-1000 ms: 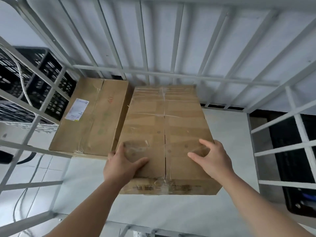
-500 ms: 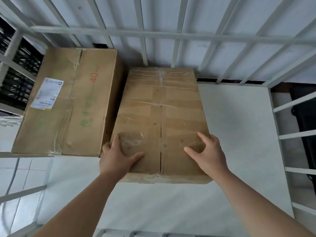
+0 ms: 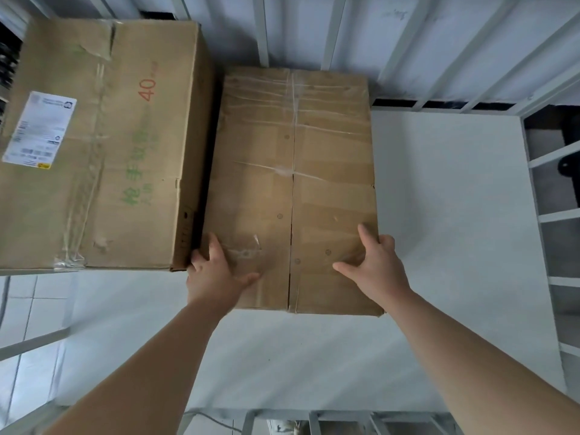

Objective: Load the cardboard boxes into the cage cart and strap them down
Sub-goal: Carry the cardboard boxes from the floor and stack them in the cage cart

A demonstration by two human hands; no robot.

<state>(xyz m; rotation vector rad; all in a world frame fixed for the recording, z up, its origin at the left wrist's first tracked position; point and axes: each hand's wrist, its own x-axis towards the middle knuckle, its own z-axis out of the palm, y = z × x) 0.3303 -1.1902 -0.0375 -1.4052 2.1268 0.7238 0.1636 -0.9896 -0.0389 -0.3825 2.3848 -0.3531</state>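
Note:
A taped cardboard box [image 3: 295, 171] lies flat on the white floor of the cage cart [image 3: 445, 215], its far end near the back bars. My left hand [image 3: 213, 271] grips its near left corner, fingers wrapped over the edge beside the neighbouring box. My right hand [image 3: 373, 268] presses on its near right top, fingers spread to the right edge. A larger, taller cardboard box [image 3: 103, 146], marked "40" with green writing and a white label, stands against its left side.
White metal bars [image 3: 332, 32] close the cart's back, and more bars [image 3: 552, 215] form the right side. Bare cart floor lies to the right of the boxes and in front of them. A black crate shows at the far left edge.
The view has moved closer and lower over the boxes. The taped box has slid further in toward the back bars, with both hands still on its near end.

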